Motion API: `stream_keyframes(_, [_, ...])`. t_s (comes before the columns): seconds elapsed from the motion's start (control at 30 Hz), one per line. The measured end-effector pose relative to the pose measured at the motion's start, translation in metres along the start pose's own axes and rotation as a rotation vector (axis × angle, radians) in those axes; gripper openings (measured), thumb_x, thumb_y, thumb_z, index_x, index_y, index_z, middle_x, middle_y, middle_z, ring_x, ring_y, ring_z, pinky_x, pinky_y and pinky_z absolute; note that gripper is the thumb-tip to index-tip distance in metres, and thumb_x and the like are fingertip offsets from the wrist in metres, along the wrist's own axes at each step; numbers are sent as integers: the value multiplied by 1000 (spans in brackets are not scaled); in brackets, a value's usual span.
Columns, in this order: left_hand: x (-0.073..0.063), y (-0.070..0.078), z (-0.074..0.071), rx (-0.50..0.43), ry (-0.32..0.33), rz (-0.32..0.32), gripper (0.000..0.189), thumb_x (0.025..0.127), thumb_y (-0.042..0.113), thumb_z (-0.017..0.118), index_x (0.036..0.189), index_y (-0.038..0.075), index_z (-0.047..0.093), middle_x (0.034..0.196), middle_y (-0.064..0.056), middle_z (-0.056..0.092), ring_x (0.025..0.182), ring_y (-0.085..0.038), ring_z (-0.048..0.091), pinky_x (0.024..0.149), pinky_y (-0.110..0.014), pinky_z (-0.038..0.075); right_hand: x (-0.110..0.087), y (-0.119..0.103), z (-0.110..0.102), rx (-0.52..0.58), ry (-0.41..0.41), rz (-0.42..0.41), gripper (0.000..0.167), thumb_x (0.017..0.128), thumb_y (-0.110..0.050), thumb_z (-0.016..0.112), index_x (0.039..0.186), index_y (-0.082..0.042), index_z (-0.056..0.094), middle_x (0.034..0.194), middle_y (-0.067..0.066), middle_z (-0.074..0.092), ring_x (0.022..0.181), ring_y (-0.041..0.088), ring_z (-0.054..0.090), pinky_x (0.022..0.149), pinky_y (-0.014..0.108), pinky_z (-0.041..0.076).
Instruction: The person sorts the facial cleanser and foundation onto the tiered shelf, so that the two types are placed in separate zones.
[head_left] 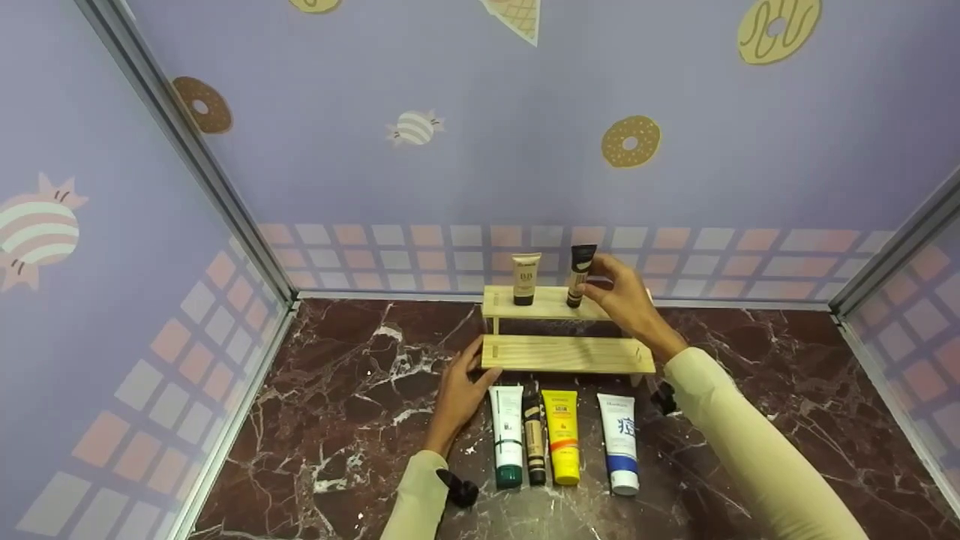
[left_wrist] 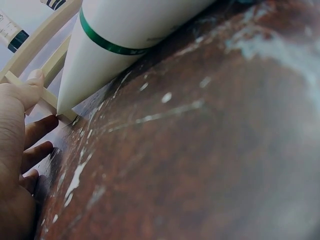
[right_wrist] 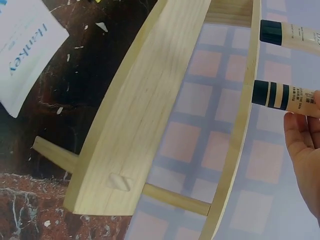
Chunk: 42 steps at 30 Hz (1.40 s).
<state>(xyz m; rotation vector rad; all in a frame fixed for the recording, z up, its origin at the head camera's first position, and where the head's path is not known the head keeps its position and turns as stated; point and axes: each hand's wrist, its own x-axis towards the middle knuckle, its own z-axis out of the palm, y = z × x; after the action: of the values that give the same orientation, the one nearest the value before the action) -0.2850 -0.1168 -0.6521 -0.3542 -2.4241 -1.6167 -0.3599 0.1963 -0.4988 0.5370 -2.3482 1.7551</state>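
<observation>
On the upper tier of a two-tier wooden rack (head_left: 568,354), my right hand (head_left: 622,297) pinches a small black-and-tan cosmetic tube (head_left: 577,274) between thumb and fingers. The tube stands cap down, tilted slightly, its black cap right at the shelf in the right wrist view. Left of it, a beige BB cream tube (head_left: 525,279) stands on its dark cap. My left hand (head_left: 459,391) holds the left end of the rack's lower tier, thumb at the front corner. Close by that hand lies a white tube with a green cap (left_wrist: 115,45).
In front of the rack lie a slim black-and-tan tube (head_left: 534,439), a yellow tube (head_left: 562,436) and a white-and-blue tube (head_left: 620,442). All rest on a dark red marbled tabletop (head_left: 352,450). A patterned purple wall (head_left: 480,180) rises close behind the rack.
</observation>
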Motion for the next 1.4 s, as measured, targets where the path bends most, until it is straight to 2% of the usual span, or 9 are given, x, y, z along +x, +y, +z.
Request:
stream_keyframes(0.07, [0,-1,1,4,-4,1,76,102,33,82,164,3,50,135,-19,74,147,-40,58,136,-55,21,-4,2,-2,1,3,-2,41,98,11,76,137,11,65,132,28,70,126,41,67,114,49,56])
stream_keyframes(0.23, [-1,-1,2,10,-6,0,76,103,35,81,165,3,50,136,-21,73,143,-39,62,136,-56,21,-16,8,-9,-10,18,-12,43,98,13,74,140,12,64,134,31,69,128,45,66,115,54,55])
stream_keyframes(0.4, [0,1,4,11,-2,-5,76,102,33,82,164,3,50,136,-21,73,144,-40,60,136,-55,22,-28,11,-15,-36,17,15,40,100,11,73,139,14,64,134,33,69,129,47,66,115,58,54])
stream_keyframes(0.5, [0,0,4,24,0,-1,75,102,33,82,164,4,51,135,-21,74,146,-40,58,136,-55,22,-34,12,-18,-28,18,30,38,100,9,74,136,13,65,133,35,68,129,46,67,114,55,55])
stream_keyframes(0.83, [-1,-1,3,40,3,-14,77,102,35,82,165,4,50,139,-22,71,137,-35,67,136,-55,22,-51,16,-18,-15,8,43,37,99,7,76,134,15,66,128,32,70,126,47,68,111,48,58])
stream_keyframes(1.0, [0,-5,2,29,3,5,76,102,33,82,164,3,50,139,-22,72,140,-36,64,136,-55,22,-59,16,-14,-56,7,11,36,97,10,78,131,14,68,125,30,71,122,46,70,106,44,61])
stream_keyframes(1.17, [0,-4,2,27,14,21,74,102,30,82,163,1,51,136,-23,72,141,-40,63,135,-58,24,-67,15,-11,-79,-8,-3,37,96,10,79,131,12,69,124,28,72,119,47,71,104,46,62])
stream_keyframes(1.4, [0,-3,2,29,17,-11,75,102,31,83,164,3,51,136,-24,72,140,-41,63,135,-58,22,-81,14,-7,-155,-60,-21,35,98,-3,83,130,7,72,122,23,75,116,41,73,108,55,59])
